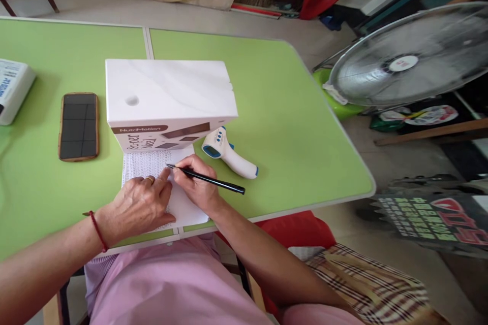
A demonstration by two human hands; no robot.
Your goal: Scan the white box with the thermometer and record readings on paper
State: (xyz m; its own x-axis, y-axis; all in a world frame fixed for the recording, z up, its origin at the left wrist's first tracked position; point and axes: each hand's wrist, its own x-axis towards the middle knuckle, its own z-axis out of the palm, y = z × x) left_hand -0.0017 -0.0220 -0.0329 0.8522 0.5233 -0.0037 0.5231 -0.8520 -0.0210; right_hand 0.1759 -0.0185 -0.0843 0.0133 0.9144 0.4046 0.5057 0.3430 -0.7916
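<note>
A black pen [213, 179] is held in my right hand [198, 180], its tip low over the paper beside my left fingertips. The white paper [186, 203] lies at the table's near edge, with dense rows of small handwriting on its left part. My left hand [143, 200] rests flat on the paper with fingers stretched out, a ring on one finger and a red string at the wrist. A white NutriMotion box [171, 91] stands just beyond, hiding the paper's far end. To the right of my right hand lies a white and blue infrared thermometer [232, 155].
A phone in a brown case [79, 126] lies on the green table [290, 127], left of the box. At the far left edge sits a white device [13, 89]. A large fan [404, 63] stands beyond the table's right side, and a red chair [301, 228] is at the near right.
</note>
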